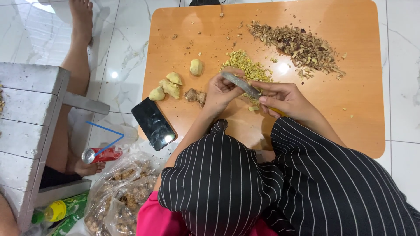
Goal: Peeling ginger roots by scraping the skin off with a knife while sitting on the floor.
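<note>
We see a white marbled tile floor (pixel 127 48) with glossy light reflections, a low orange wooden table (pixel 350 109) upon it, and grey painted wooden furniture (pixel 26 109) at left.

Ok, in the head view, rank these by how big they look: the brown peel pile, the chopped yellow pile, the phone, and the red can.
1. Brown peel pile, largest.
2. Phone.
3. Chopped yellow pile, partly hidden by the left hand, so its rank against the phone is unsure.
4. Red can, smallest.
</note>
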